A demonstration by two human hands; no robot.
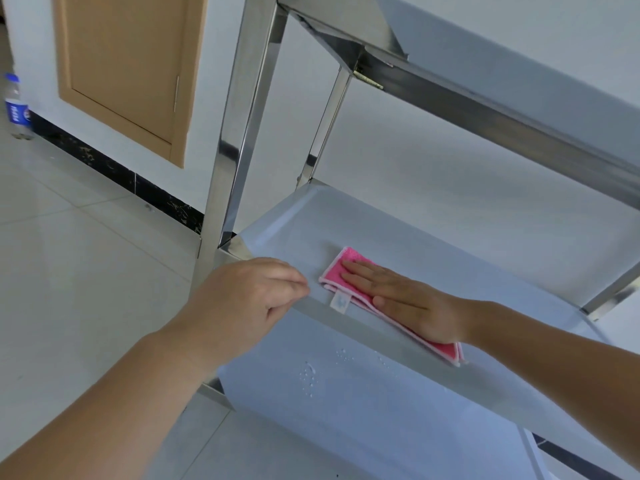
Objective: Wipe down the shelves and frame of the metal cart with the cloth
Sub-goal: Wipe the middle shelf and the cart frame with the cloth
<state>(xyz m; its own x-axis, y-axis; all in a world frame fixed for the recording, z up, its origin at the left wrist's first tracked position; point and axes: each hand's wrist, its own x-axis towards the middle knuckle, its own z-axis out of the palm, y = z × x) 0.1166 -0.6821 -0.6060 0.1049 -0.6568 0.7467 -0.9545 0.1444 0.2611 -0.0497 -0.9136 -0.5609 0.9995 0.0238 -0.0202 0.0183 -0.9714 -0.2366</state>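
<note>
A metal cart stands in front of me, with a shiny steel post (239, 140) at its near left corner. Its middle shelf (433, 244) is covered in pale blue film. A folded pink cloth (341, 273) with a pale border and a small white tag lies on that shelf at its front edge. My right hand (401, 299) presses flat on the cloth with straight fingers. My left hand (249, 296) grips the shelf's front rim near the left post, fingers curled over the edge. The lower shelf (346, 410) shows small water droplets.
The top shelf's steel rail (485, 109) runs overhead to the right. A plastic water bottle (15, 105) stands on the tiled floor by the wall at far left. A tan wooden door panel (128, 71) is set in the white wall behind.
</note>
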